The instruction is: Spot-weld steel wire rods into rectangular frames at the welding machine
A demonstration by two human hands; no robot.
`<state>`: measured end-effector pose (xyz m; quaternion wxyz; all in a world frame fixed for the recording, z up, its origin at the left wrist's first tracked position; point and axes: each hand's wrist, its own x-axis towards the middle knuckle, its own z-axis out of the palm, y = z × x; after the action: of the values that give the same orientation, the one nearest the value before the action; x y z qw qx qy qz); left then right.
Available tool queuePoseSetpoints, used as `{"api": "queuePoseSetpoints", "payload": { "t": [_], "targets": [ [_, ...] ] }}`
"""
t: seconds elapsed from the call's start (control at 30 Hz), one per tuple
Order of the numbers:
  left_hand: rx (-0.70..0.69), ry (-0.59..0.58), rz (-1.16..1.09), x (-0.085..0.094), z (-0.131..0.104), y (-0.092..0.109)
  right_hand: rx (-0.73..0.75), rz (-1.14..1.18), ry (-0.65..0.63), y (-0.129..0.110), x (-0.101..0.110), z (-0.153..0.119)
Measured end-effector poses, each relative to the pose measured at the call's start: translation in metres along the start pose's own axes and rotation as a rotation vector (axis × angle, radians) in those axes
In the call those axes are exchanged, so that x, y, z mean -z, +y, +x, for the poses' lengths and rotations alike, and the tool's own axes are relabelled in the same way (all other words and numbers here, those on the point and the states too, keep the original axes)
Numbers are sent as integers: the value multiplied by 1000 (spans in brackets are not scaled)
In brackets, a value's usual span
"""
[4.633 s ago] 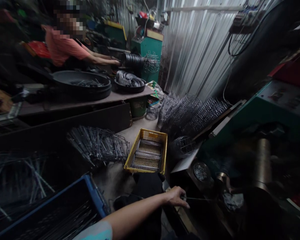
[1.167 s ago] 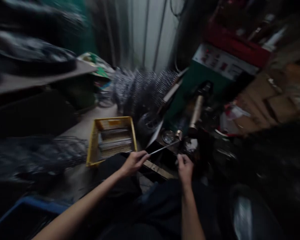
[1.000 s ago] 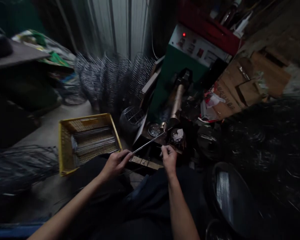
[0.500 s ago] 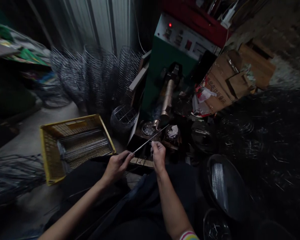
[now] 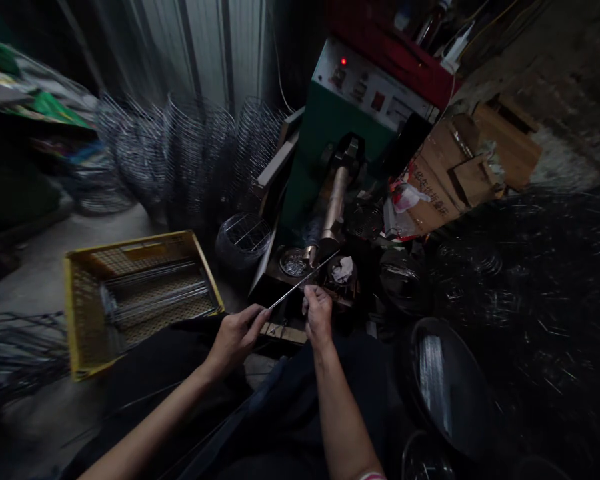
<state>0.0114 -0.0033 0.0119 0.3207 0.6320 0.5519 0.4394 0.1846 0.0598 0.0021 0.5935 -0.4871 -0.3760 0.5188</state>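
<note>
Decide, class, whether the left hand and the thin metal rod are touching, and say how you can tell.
Touching. The head view shows the left hand pinching the rod at its near end.

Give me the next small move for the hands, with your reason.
Perhaps ease the rod toward the copper-coloured tip: the left hand grips the rod's near end, and the far stretch passes close to that tip. The right hand, curled just below the rod, seems placed to help; what it holds, if anything, is unclear.
</note>
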Motion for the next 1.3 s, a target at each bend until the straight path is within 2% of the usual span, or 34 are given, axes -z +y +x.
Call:
{"api": "queuePoseSetpoints", "payload": {
  "t": [0.37, 0.9, 1.3],
  "targets": [
    [16, -1, -23, -2, 7, 7, 37, 27, 22, -11, -4, 5],
    [-32, 23, 0, -1, 22, 17, 73, -8, 8, -23, -3, 17],
    [-35, -26, -87, 6, 35, 19, 13, 57, -7, -23, -6, 26]
  ]
}}
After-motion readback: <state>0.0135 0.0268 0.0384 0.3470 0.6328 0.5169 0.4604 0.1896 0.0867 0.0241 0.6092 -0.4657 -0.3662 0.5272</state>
